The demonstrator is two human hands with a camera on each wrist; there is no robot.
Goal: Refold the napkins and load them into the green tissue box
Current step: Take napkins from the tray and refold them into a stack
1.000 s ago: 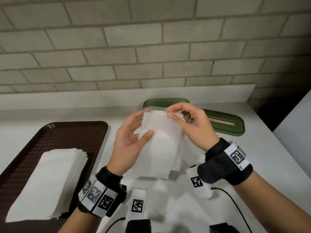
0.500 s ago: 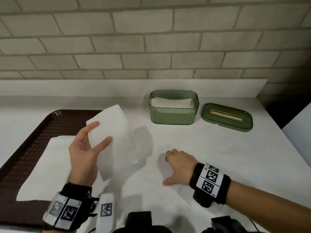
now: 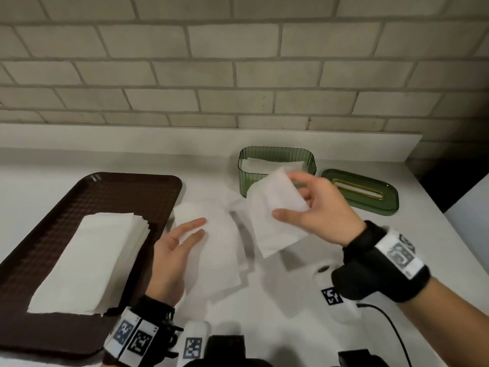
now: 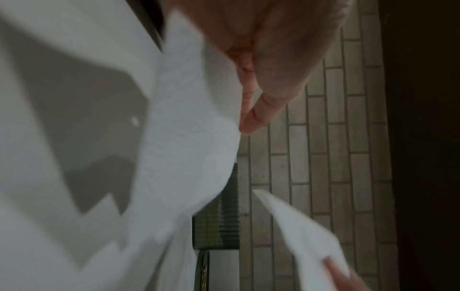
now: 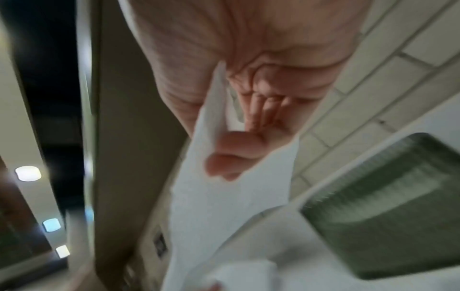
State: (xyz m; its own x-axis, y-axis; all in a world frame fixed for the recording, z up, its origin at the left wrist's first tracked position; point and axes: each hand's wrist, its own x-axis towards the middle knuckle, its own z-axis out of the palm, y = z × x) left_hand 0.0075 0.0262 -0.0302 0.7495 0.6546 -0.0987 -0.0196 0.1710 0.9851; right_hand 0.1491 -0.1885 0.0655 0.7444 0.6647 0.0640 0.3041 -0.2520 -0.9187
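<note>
My right hand (image 3: 291, 200) pinches a folded white napkin (image 3: 275, 218) between thumb and fingers, raised just in front of the green tissue box (image 3: 277, 178). The box is open, with white napkins lying inside. The right wrist view shows the same napkin (image 5: 224, 206) under my thumb, with the box (image 5: 388, 206) close by. My left hand (image 3: 199, 228) holds a second, larger napkin (image 3: 217, 255) above the table, right of the tray, with fingers nearly straight. In the left wrist view that napkin (image 4: 186, 137) lies along my fingers.
A brown tray (image 3: 53, 207) at the left carries a stack of flat napkins (image 3: 90, 260). The green slotted lid (image 3: 362, 192) lies right of the box. A brick wall and a white ledge run behind. The table's right edge is near the lid.
Half a second ago my right hand rested empty on the table; now it holds a folded napkin up by the box. My left hand has carried its napkin rightward, off the tray.
</note>
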